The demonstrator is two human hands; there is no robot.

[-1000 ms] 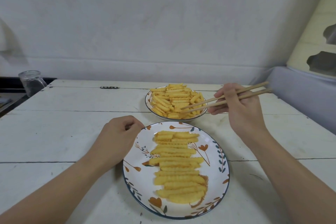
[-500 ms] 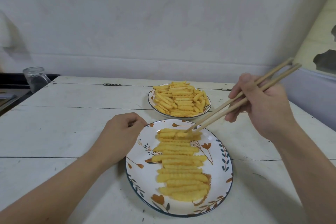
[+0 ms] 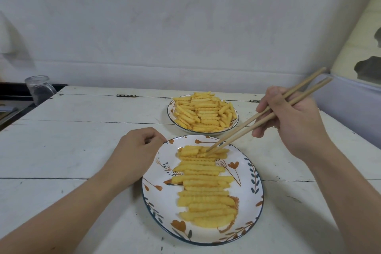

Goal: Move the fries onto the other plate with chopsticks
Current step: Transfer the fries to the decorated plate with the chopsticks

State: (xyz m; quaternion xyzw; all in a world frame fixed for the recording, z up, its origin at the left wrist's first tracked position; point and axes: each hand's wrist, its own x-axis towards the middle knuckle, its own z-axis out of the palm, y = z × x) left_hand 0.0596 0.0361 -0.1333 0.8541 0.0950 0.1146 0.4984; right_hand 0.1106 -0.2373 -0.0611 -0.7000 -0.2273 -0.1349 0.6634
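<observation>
Setting chopstick tips on the top fry of the near plate.

I had my right hand (image 3: pixel 288 121) gripping the chopsticks (image 3: pixel 266 115), their tips touching the fries (image 3: pixel 203 181) lined up on the near plate (image 3: pixel 252 189) at its far end. My left hand (image 3: pixel 134 150), fingers curled with nothing in them, rested on the table (image 3: pixel 72 140) touching that plate's left rim. Beyond it sat the far plate (image 3: pixel 170 111), heaped with more fries (image 3: pixel 204 111).
</observation>
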